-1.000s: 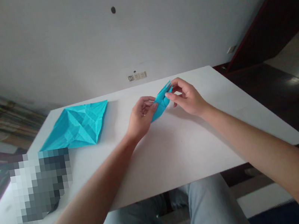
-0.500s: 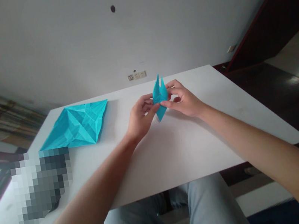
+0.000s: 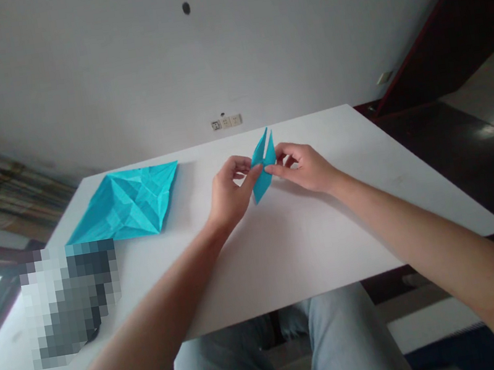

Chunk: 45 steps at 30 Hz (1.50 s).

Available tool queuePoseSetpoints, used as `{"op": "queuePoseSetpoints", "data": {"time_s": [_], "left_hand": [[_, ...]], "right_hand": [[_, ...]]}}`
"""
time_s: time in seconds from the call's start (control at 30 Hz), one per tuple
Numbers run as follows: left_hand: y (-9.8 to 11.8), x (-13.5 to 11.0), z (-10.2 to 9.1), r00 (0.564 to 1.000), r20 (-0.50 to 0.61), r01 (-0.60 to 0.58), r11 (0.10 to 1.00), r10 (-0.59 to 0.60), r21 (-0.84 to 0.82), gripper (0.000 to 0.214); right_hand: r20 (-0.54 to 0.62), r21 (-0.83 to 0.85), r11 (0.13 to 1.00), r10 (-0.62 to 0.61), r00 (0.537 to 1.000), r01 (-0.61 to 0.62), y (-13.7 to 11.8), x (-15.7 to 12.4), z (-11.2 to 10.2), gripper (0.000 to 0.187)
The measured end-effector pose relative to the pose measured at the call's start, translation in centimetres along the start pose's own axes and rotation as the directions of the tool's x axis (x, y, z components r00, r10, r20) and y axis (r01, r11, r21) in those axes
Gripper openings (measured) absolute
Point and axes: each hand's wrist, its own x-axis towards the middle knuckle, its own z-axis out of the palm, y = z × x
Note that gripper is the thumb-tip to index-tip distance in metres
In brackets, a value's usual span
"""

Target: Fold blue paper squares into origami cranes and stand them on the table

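Between my two hands, over the far middle of the white table (image 3: 265, 269), is a small folded piece of blue origami paper (image 3: 263, 186). It is diamond-shaped, with two narrow points standing up at the top, a slit between them and one point below. My left hand (image 3: 235, 190) pinches its left side, thumb on the front and fingers behind. From the right, my right hand (image 3: 303, 167) pinches the other side, its thumb tip close to the left thumb. The fingertips behind the paper are partly hidden.
A larger creased sheet of blue paper (image 3: 133, 206) lies unfolded on the table to the left. Nearer me, a dark object (image 3: 75, 300) is blurred out by blocks. Beyond the table stands a grey wall with sockets (image 3: 226, 122).
The folded paper has tilted, its top leaning right and its lower point shifting left. Its two upper points are closer together. Both hands keep their hold.
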Motion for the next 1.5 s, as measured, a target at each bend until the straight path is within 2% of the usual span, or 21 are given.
{"op": "queuePoseSetpoints", "data": {"time_s": [0.1,0.3,0.5,0.67,0.83,0.9,1.07,1.27,1.37,1.5], "left_hand": [[0.1,0.1,-0.1,0.998,-0.037,-0.04,0.998,0.042,0.037,0.022],[-0.3,0.3,0.1,0.998,0.06,0.031,0.985,-0.021,-0.169,0.043],[-0.3,0.5,0.2,0.995,0.087,0.069,0.96,-0.046,-0.273,0.056],[-0.1,0.5,0.2,0.996,0.076,0.063,0.96,-0.043,-0.273,0.059],[0.3,0.6,0.0,0.997,0.075,0.048,0.955,-0.027,-0.292,0.061],[0.6,0.6,-0.1,0.995,0.096,0.042,0.963,-0.017,-0.267,0.06],[1.0,0.3,-0.1,0.987,0.159,0.046,0.97,-0.008,-0.238,0.052],[0.8,0.1,0.1,0.986,0.164,0.057,0.971,-0.018,-0.231,0.04],[0.7,0.2,0.0,0.991,0.135,0.046,0.958,-0.008,-0.284,0.031],[0.6,0.5,-0.2,0.989,0.147,0.053,0.935,-0.001,-0.349,0.023]], "right_hand": [[0.01,0.024,0.999,0.033,0.999,-0.033,0.0,-0.1,0.1,0.036],[-0.019,0.07,0.996,0.065,0.998,-0.064,0.0,0.1,-0.2,0.043],[0.102,0.11,0.99,0.08,0.992,-0.091,-0.3,0.2,-0.8,0.042],[0.197,0.049,0.996,0.058,0.979,-0.069,-0.2,0.0,-1.2,0.034],[0.279,0.009,0.998,0.059,0.959,-0.064,-0.1,-0.2,-1.1,0.034],[0.27,0.009,0.998,0.055,0.961,-0.059,-0.1,-0.3,-0.8,0.038],[0.146,0.053,0.999,-0.01,0.989,0.002,-0.5,-0.1,-0.5,0.048],[0.118,0.081,0.995,-0.068,0.991,0.059,-0.5,0.0,-0.7,0.042],[0.117,0.082,0.996,-0.044,0.992,0.034,-0.5,0.0,-0.8,0.043],[0.107,0.098,0.994,0.033,0.994,-0.044,-0.5,0.0,-0.8,0.038]]}}
